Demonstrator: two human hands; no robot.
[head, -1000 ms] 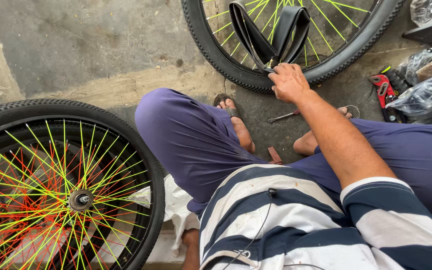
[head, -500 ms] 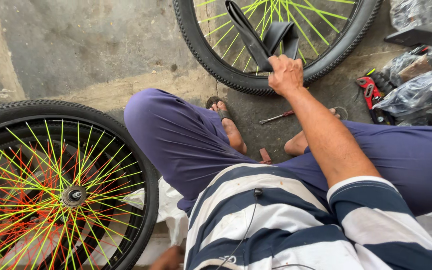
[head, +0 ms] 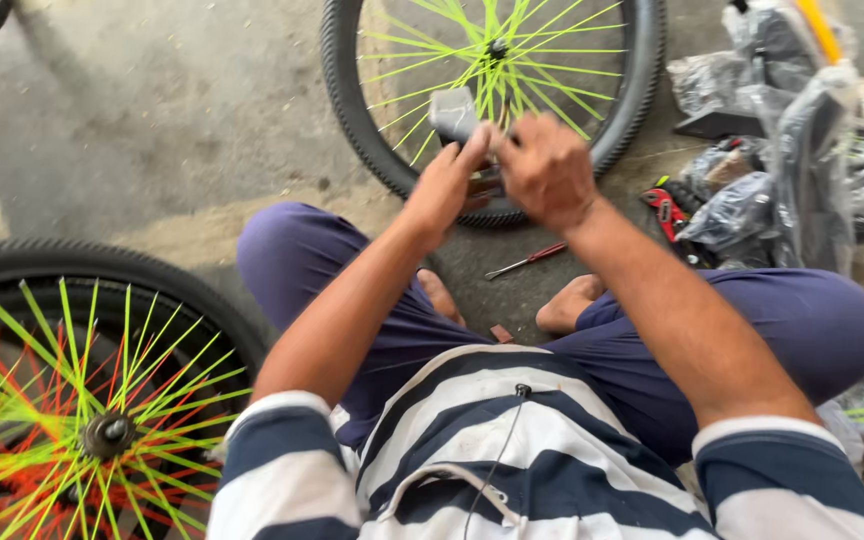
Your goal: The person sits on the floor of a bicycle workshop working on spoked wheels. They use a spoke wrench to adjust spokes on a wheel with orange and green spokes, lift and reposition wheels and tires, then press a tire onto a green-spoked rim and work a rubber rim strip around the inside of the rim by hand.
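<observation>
I sit cross-legged on a concrete floor in purple trousers and a striped shirt. Both hands are raised together in front of me over the near rim of a bicycle wheel (head: pixel 642 90) with green spokes. My left hand (head: pixel 447 185) and my right hand (head: pixel 544 168) grip a folded black rubber inner tube (head: pixel 452 112), blurred by motion. Only its top end shows above my fingers; the rest is hidden by my hands.
A second wheel (head: pixel 102 400) with green and orange spokes lies at my left knee. A red-handled screwdriver (head: pixel 527 261) lies on the floor between my feet and the far wheel. Red pliers (head: pixel 664 208) and plastic-wrapped parts (head: pixel 772 150) are piled at right.
My left hand has come up to join the right. The inner tube, earlier hanging long from my right hand, is now bunched between both hands. The view has shifted right.
</observation>
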